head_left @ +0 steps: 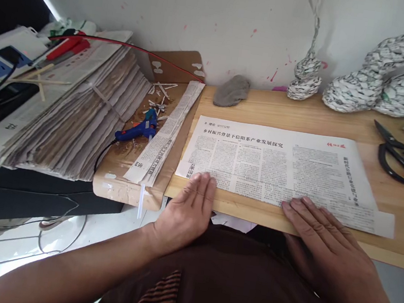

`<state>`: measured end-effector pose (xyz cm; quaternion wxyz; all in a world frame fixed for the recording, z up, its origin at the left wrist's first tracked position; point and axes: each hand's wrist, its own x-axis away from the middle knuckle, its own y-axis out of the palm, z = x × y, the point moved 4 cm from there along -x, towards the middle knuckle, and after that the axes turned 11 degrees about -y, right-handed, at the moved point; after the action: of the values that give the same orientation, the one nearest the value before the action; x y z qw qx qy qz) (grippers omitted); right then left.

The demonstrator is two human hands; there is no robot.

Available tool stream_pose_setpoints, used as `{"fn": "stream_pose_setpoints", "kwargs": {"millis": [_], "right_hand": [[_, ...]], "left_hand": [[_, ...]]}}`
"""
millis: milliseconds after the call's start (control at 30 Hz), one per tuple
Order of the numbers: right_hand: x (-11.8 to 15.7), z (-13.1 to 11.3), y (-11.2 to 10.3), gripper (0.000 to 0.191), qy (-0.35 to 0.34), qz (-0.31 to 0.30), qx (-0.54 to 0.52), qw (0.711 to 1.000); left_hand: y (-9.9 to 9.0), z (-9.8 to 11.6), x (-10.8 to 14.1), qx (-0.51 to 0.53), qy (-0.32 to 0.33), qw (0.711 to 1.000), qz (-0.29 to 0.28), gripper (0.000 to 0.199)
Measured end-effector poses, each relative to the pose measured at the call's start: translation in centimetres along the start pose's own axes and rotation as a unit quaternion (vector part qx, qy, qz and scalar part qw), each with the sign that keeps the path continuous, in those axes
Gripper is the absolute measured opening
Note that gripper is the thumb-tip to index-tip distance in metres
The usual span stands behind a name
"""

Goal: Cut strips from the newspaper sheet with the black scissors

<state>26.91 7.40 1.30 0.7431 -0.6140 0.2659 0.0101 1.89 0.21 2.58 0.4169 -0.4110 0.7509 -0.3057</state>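
A sheet of newspaper lies flat on the wooden table, with a folded strip along its near edge. My left hand rests on the near left part of that fold, fingers stretched out and side by side. Farther right, my right hand lies with extended fingers on the same near edge. Neither hand grips anything. To the left of the sheet, a narrow stack of newspaper strips lies on a brown cardboard piece.
A blue glue gun sits beside the strips. Left of it stands a tall tied newspaper stack with a power strip. A grey cloth, black scissors and woven paper gourds are at the back and right.
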Motion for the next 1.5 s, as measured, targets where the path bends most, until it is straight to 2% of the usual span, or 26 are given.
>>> {"fn": "stream_pose_setpoints", "kwargs": {"millis": [133, 267, 433, 500, 567, 733, 833, 1033, 1167, 1300, 1500], "right_hand": [[0.2, 0.1, 0.3, 0.068, 0.0, 0.003, 0.002, 1.0], [0.3, 0.1, 0.5, 0.067, 0.0, 0.009, 0.007, 1.0], [-0.2, -0.4, 0.1, 0.052, 0.005, 0.005, 0.016, 1.0], [-0.4, -0.6, -0.1, 0.047, 0.012, -0.005, 0.016, 1.0], [-0.6, -0.7, -0.2, 0.045, 0.019, -0.015, 0.015, 1.0], [-1.1, -1.2, -0.5, 0.042, 0.038, -0.014, 0.016, 0.999], [-1.5, -1.7, -0.3, 0.045, 0.04, -0.014, 0.003, 0.999], [-1.6, -2.1, 0.3, 0.059, 0.029, -0.052, -0.033, 0.998], [0.5, 0.0, -0.8, 0.067, 0.087, -0.06, -0.04, 0.994], [3.2, 2.6, -2.1, 0.075, 0.138, -0.057, -0.014, 0.989], [4.3, 3.3, -2.3, 0.065, 0.156, -0.074, 0.009, 0.985]], "left_hand": [[0.2, -2.2, 1.3, 0.021, -0.058, 0.998, -0.016, 0.062], [0.1, -3.8, 2.1, 0.014, -0.081, 0.996, -0.02, 0.059], [-0.4, -4.6, 2.3, 0.057, -0.119, 0.991, -0.027, 0.057], [-0.4, -4.2, 1.8, 0.097, -0.146, 0.984, -0.038, 0.067], [-0.1, -2.9, 0.8, 0.153, -0.136, 0.978, -0.047, 0.079], [0.8, 2.6, -2.9, 0.235, 0.035, 0.97, -0.051, 0.09], [1.3, 4.6, -4.3, 0.245, 0.063, 0.967, -0.035, 0.093], [1.6, 4.9, -4.2, 0.254, 0.046, 0.966, -0.001, 0.08], [1.7, 4.8, -4.1, 0.23, 0.057, 0.971, -0.003, 0.083], [1.6, 4.8, -4.3, 0.257, 0.036, 0.965, -0.02, 0.082], [1.1, 4.7, -4.7, 0.243, 0.05, 0.969, -0.006, 0.089]]}}
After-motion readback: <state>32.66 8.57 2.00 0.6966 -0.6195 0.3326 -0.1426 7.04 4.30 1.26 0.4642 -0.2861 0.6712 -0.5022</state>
